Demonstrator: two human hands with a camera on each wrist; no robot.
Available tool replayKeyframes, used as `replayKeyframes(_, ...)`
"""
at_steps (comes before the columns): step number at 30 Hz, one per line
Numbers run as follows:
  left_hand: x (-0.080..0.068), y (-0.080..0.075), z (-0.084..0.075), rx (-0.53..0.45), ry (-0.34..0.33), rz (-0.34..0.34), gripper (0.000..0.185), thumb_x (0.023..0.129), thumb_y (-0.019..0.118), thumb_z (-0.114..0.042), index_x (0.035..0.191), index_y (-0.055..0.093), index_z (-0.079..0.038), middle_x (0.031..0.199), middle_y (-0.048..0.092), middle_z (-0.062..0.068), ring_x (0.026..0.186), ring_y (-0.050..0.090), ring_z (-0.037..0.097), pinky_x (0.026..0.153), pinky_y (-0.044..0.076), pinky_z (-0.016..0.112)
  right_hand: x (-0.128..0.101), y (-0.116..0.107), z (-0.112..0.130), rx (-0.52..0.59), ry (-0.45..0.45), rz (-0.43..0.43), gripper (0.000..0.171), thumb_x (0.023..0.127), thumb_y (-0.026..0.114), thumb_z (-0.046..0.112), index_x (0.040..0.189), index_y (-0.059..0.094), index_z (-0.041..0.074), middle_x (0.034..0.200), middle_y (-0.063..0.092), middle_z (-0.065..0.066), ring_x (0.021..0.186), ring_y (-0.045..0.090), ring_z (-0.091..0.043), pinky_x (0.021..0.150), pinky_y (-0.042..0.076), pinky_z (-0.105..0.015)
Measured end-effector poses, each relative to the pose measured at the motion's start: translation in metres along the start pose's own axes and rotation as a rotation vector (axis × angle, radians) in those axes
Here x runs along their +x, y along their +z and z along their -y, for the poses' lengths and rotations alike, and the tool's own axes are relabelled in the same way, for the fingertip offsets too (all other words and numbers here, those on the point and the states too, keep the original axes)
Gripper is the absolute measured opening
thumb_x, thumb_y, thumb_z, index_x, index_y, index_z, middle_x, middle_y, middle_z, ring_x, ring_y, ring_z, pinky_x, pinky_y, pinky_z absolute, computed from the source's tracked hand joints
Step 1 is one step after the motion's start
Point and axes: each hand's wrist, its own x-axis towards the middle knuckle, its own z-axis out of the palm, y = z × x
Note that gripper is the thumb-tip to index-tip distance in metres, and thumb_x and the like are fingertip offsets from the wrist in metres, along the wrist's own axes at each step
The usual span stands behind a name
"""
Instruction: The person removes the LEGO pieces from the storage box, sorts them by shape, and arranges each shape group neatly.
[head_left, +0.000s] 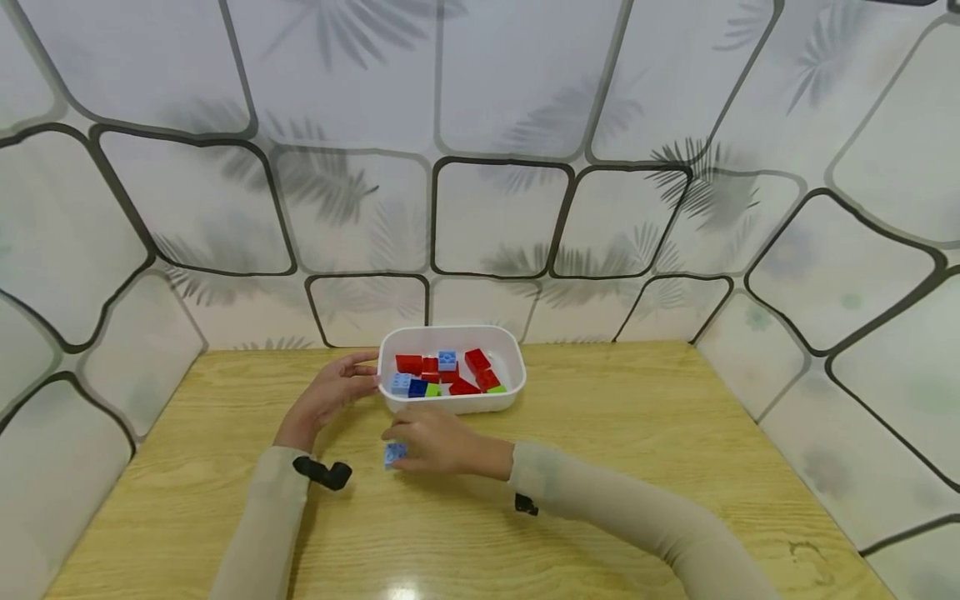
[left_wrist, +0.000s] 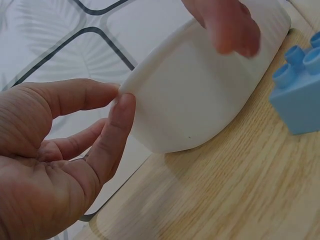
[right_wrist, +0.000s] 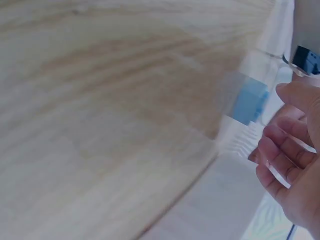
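My left hand is at the left end of a white plastic tub; in the left wrist view its thumb and fingers pinch the tub's rim. A light blue toy building brick stands studs up on the wooden table in front of the tub. Over and beside that brick is my right hand. The right wrist view shows this hand's fingers loosely bent and spread, with a gap between them and the brick. Inside the tub lie several red bricks and a few light blue, dark blue and green ones.
The wooden table meets a patterned cloth wall close behind the tub. Similar cloth panels rise on both sides. A black strap with a camera sits on the left wrist.
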Motion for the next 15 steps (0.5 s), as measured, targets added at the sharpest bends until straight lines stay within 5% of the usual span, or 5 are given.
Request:
replayKeyframes(8, -0.001, -0.002, 0.002, 0.001, 0.030, 0.024, 0.064, 0.101, 0.063, -0.008, 0.156, 0.033, 0.003, 0.127, 0.053, 0.018, 0.099, 0.062, 0.007, 0.100, 0.058, 0.032, 0.000, -0.026, -0.008, 0.079, -0.026, -0.121, 0.036, 0.093, 0.077, 0.030, 0.123, 0.073, 0.010, 0.120, 0.069, -0.003, 0.112, 0.063, -0.015, 0.100, 0.053, -0.021)
replayKeyframes(15, 0.001, -0.001, 0.002, 0.004, 0.005, 0.017, 0.065, 0.101, 0.063, -0.009, 0.157, 0.033, 0.000, 0.132, 0.051, 0.021, 0.102, 0.061, 0.009, 0.104, 0.056, 0.036, 0.001, -0.050, -0.038, 0.028, -0.003, -0.238, 0.030, 0.091, 0.078, 0.023, 0.117, 0.075, 0.009, 0.112, 0.069, -0.005, 0.105, 0.064, -0.018, 0.095, 0.056, -0.029)
